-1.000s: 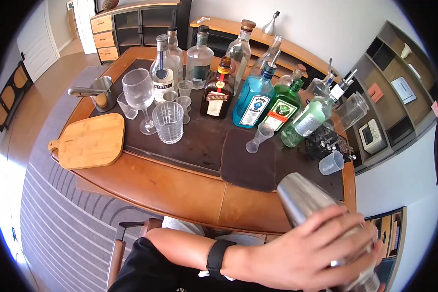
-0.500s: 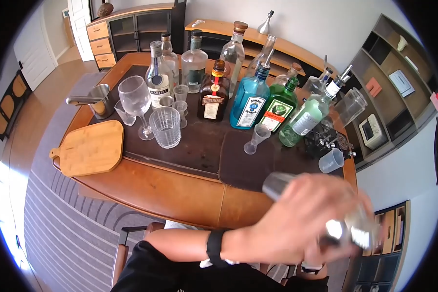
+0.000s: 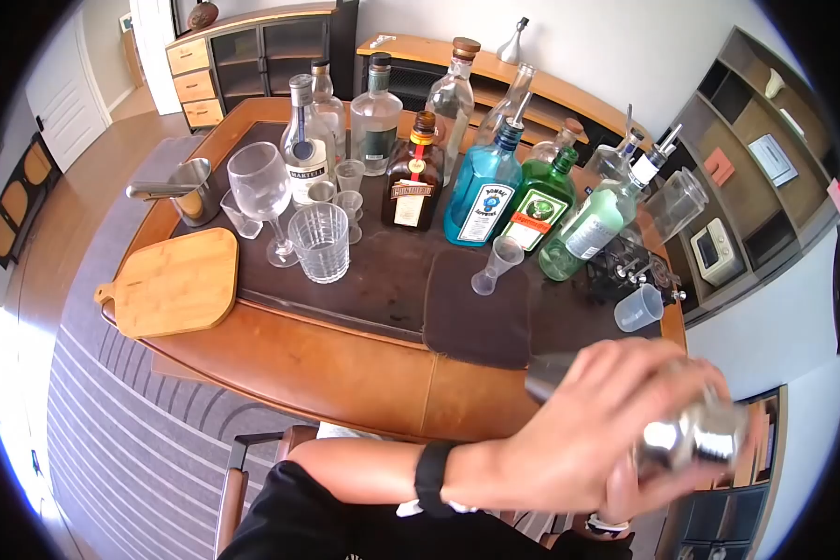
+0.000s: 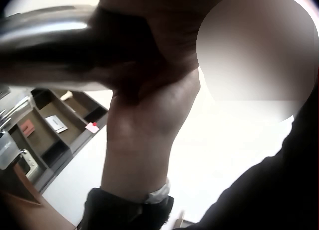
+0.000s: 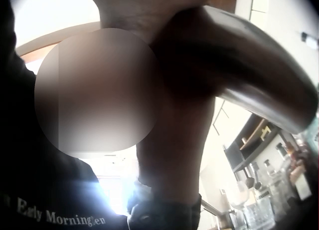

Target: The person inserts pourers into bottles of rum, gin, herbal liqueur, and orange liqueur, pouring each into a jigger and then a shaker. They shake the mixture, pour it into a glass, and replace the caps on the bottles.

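Left hand [image 3: 579,429] and right hand [image 3: 658,493] both grip a metal shaker [image 3: 689,434], held aslant by the worktop's [image 3: 345,364] near right corner. Beyond it, a clear measure [image 3: 499,264] stands on a dark mat [image 3: 476,327], near a green bottle [image 3: 543,201] and a blue bottle [image 3: 483,191].

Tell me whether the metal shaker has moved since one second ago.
Yes: the metal shaker has shifted, its shiny near end now higher in the head view, closer to the clear plastic cup.

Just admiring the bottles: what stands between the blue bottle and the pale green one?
The head view shows a dark green bottle between the blue bottle and pale green bottle.
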A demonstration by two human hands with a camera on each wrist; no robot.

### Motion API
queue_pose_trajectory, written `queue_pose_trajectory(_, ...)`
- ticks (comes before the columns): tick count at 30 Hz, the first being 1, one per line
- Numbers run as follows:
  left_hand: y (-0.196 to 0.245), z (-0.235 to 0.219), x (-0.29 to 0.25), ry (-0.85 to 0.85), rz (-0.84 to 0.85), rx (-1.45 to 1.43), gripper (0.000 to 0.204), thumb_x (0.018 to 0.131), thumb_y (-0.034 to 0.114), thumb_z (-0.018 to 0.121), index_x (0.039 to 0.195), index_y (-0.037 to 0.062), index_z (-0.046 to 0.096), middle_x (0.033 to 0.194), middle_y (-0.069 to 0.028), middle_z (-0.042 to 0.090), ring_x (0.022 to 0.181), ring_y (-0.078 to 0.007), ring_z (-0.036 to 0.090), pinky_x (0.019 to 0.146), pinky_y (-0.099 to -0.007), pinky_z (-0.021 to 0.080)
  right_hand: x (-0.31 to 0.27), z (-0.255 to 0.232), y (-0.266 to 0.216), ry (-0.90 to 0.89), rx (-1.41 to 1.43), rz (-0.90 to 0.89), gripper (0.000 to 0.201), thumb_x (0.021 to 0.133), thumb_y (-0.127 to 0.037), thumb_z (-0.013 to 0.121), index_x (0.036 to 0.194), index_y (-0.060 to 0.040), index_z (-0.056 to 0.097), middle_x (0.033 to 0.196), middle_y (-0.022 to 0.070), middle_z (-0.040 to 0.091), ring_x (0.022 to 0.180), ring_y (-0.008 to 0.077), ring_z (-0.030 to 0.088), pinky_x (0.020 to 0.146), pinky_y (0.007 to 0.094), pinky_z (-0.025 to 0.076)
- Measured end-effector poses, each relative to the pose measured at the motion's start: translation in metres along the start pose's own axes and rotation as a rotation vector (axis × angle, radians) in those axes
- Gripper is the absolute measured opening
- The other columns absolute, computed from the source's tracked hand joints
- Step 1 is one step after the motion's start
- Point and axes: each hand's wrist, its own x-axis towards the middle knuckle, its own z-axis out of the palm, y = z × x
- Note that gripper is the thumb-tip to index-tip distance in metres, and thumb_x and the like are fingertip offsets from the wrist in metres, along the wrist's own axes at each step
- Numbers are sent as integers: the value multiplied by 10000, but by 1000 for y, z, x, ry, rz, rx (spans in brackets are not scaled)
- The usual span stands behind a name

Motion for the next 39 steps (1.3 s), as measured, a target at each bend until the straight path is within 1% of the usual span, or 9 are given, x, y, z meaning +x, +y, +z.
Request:
queue_pose_trajectory(6, 3, 20, -12, 151, 380, 206, 456, 871, 228, 730, 1310, 204, 606, 1314, -101, 611, 1174, -331, 612, 979, -477, 494, -13, -9, -7, 26, 34, -65, 1078, 707, -350, 764, 1583, -41, 215, 1343, 144, 486, 1174, 277, 559, 1053, 398, 438)
queue_pose_trajectory(12, -30, -8, -5, -45, -159, 77, 591, 819, 212, 747, 1361, 79, 551, 1290, -151, 568, 1156, -378, 589, 968, -474, 461, -3, -5, 5, 45, -84, 25, 1062, 711, -343, 759, 1580, -48, 224, 1331, 143, 494, 1155, 269, 568, 1050, 394, 440)
queue_pose_trajectory(19, 16, 17, -9, 117, 423, 250, 369, 948, 244, 663, 1308, 192, 605, 1343, -114, 596, 1179, -334, 611, 975, -495, 494, -17, -8, -2, 3, 101, -50, 1115, 685, -417, 813, 1570, -71, 230, 1344, 175, 486, 1203, 272, 540, 1046, 405, 440)
queue_pose_trajectory(21, 8, -10, -12, -152, 271, 175, 544, 888, 266, 675, 1387, 100, 538, 1371, -181, 541, 1205, -387, 584, 946, -537, 492, -15, -3, 2, -16, 111, -2, 1123, 678, -427, 827, 1565, -78, 233, 1348, 187, 484, 1208, 277, 537, 1043, 408, 442)
queue_pose_trajectory(25, -12, -15, -21, -44, -213, 227, 788, 725, 56, 765, 1444, 32, 445, 1403, -201, 510, 1265, -418, 524, 1019, -482, 428, -12, -3, 12, -66, 177, 174, 1139, 665, -447, 854, 1556, -90, 241, 1357, 209, 478, 1219, 286, 531, 1038, 415, 445)
queue_pose_trajectory(27, -9, -18, -25, -94, -142, 182, 845, 700, 37, 773, 1467, 28, 418, 1416, -210, 496, 1276, -422, 517, 1035, -488, 425, -13, -11, 26, -158, 187, -166, 1148, 668, -426, 861, 1553, -93, 210, 1354, 255, 466, 1193, 322, 545, 1016, 445, 463)
queue_pose_trajectory(32, 8, -33, -23, -300, 285, 293, 832, 674, 107, 811, 1442, 78, 494, 1381, -215, 548, 1237, -437, 579, 1011, -538, 502, -36, -41, -15, -248, 355, -62, 716, 914, -620, 381, 1382, -78, 388, 1314, 256, 502, 1145, 380, 589, 998, 612, 474)
queue_pose_trajectory(37, -23, -32, -37, -104, 46, 219, 808, 734, 209, 847, 1448, 73, 494, 1398, -237, 569, 1261, -414, 604, 1036, -491, 517, -10, -16, 2, -269, 130, -242, 604, 823, -139, 795, 1338, -52, 493, 1316, 217, 584, 1150, 325, 597, 1000, 449, 498)
queue_pose_trajectory(39, -27, -40, -47, -94, 107, 150, 769, 805, 320, 820, 1449, 65, 486, 1392, -254, 568, 1258, -429, 601, 1020, -522, 516, -12, -3, 15, -214, 279, -388, 643, 836, -297, 792, 1341, 7, 536, 1315, 246, 580, 1157, 355, 612, 992, 467, 494)
